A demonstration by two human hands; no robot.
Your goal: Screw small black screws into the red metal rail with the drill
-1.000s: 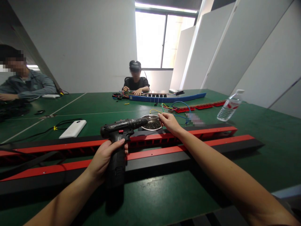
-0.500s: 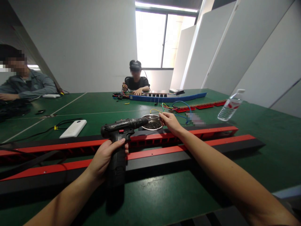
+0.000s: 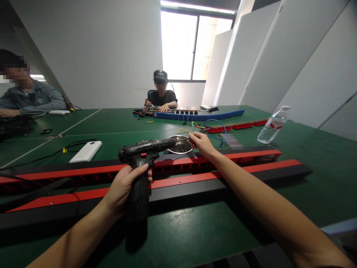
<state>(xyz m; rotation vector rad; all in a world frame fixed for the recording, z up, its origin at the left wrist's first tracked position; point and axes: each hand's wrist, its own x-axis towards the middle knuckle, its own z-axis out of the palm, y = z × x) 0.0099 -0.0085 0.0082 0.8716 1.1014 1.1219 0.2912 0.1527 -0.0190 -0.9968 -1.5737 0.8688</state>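
My left hand [image 3: 126,186] is wrapped around the grip of a black cordless drill [image 3: 139,150], which points right with a long thin screwdriver bit [image 3: 182,140] in its chuck. At the far end of that bit, my right hand [image 3: 201,143] pinches the tip between thumb and fingers. Whether a screw is also in the pinch is hidden. Just below the bit stands a metal bowl [image 3: 180,152] holding many small dark screws. Beneath both arms lies a long red and black bar [image 3: 173,183], with a second red and black bar [image 3: 167,162] behind it.
A white power bank [image 3: 86,152] with a cable lies at left. On the right stand a water bottle [image 3: 273,124] and loose coloured wires [image 3: 214,124]. Farther back are a blue strip [image 3: 198,115] and a person [image 3: 161,97]; another person [image 3: 36,95] sits at left.
Both hands and the drill keep almost the same pose, the right fingers still at the bit's tip. The view has shifted very slightly.
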